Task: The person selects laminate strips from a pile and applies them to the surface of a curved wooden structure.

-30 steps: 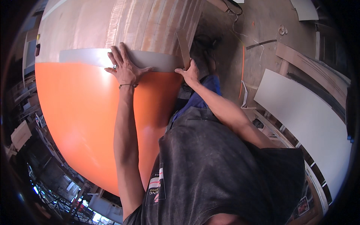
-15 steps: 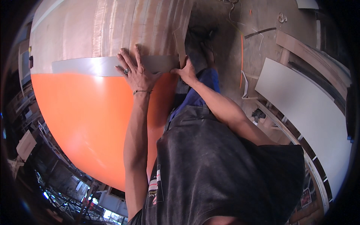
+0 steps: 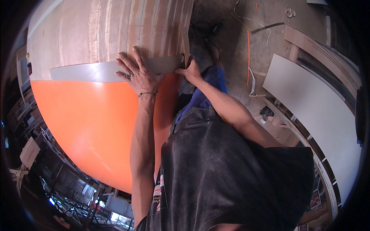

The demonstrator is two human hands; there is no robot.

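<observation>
A large curved wooden panel (image 3: 73,34) with lengthwise seams has an orange painted section (image 3: 84,123) below a grey metallic-looking band (image 3: 84,71). My left hand (image 3: 142,77) lies on the band with fingers spread, its tips reaching the bare wood, a ring on one finger. At the band's right end my right hand (image 3: 190,71) grips a thin, flat wooden strip (image 3: 185,42) standing along the panel's edge, thumb pointing left at the band. The fingers of that hand are partly hidden behind the strip and edge.
A white sheet (image 3: 308,100) rests at the right beside curved wooden pieces (image 3: 316,54). An orange cord (image 3: 248,57), loose wires and a tape roll (image 3: 290,11) lie on the concrete floor (image 3: 266,38). Stacked timber and framework (image 3: 29,150) fill the lower left.
Compared with a second ago, my left hand sits farther right and slightly lower in view, still spread. The panel appears shifted left and down. My right hand stays at the strip.
</observation>
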